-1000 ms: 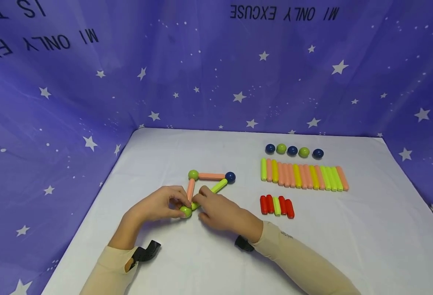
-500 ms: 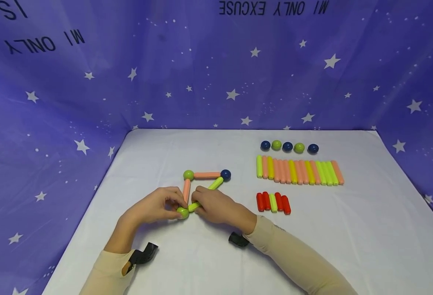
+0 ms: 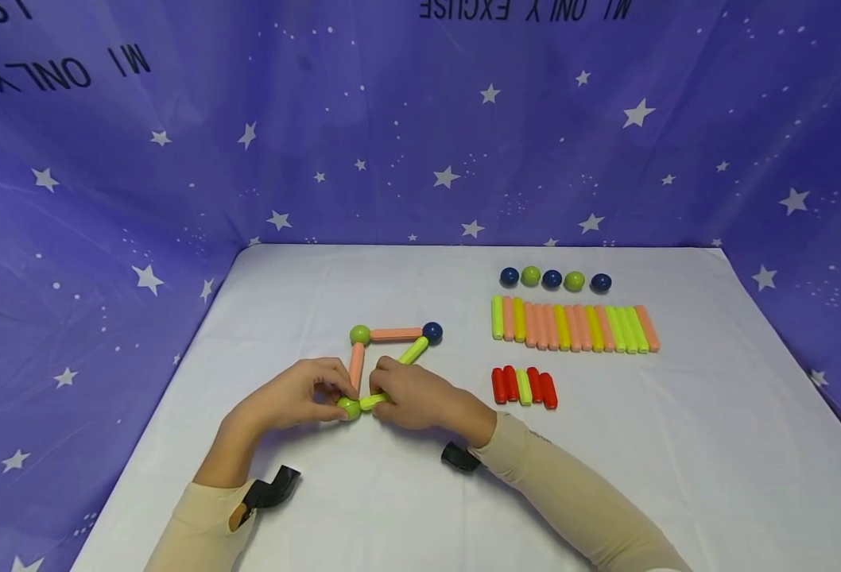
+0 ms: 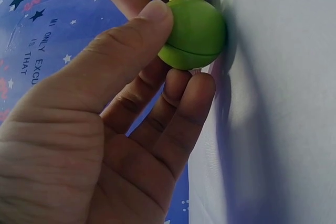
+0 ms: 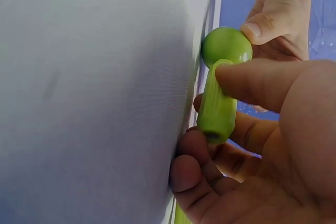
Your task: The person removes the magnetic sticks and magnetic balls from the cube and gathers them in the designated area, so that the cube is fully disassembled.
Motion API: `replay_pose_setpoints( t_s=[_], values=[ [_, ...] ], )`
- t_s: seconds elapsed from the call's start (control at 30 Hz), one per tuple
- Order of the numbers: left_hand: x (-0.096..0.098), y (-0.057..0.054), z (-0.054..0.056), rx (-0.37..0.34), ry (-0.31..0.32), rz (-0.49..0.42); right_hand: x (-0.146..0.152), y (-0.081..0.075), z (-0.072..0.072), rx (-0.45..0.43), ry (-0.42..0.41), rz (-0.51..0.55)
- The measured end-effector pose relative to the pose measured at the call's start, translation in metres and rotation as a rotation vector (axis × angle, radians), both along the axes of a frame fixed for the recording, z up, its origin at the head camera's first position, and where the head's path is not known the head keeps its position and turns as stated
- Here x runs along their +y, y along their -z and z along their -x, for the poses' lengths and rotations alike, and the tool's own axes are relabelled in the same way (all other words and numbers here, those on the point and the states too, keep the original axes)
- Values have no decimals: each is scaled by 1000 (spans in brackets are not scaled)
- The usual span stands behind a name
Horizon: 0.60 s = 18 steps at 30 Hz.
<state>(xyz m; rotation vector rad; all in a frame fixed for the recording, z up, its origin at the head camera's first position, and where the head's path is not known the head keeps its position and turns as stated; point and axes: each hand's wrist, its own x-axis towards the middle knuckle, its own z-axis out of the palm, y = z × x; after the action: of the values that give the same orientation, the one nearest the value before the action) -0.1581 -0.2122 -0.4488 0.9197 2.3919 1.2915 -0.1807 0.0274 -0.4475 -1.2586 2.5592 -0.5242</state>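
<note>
In the head view my left hand (image 3: 299,396) pinches a green ball (image 3: 349,408) between thumb and fingers at the near corner of a frame of sticks and balls. My right hand (image 3: 420,395) pinches a short yellow-green stick (image 5: 218,106), one end against that ball. A pink stick (image 3: 357,367) runs from this corner to a far green ball (image 3: 359,334). Another pink stick (image 3: 395,334) joins that one to a blue ball (image 3: 432,332). From the blue ball a second yellow-green stick (image 3: 413,350) slants toward my right hand, which hides its near end.
Right of the frame lies a row of pink, yellow and yellow-green sticks (image 3: 574,327). Behind it are several loose blue and green balls (image 3: 552,279). Short red sticks (image 3: 510,384) with one yellow-green among them lie nearer. A starry purple curtain (image 3: 392,119) rises behind the white table (image 3: 535,492).
My right hand has turned its short stick to lie more sideways against the near green ball, and its fingers have drawn closer together. The left hand keeps its pinch. The head view has shifted slightly.
</note>
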Motion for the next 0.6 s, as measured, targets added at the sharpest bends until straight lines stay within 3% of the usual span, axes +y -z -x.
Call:
replay_pose_setpoints(
  t_s=[0.3,0.47,0.6],
  values=[
    [0,-2,-2,-13,3,0,3,-6,-2,-51,-51,0],
    [-1,-1,-3,15,-3,-1,5,-6,-7,-23,-116,-7],
    [1,0,-3,29,-7,-11,13,-7,-12,-40,-76,23]
  ],
)
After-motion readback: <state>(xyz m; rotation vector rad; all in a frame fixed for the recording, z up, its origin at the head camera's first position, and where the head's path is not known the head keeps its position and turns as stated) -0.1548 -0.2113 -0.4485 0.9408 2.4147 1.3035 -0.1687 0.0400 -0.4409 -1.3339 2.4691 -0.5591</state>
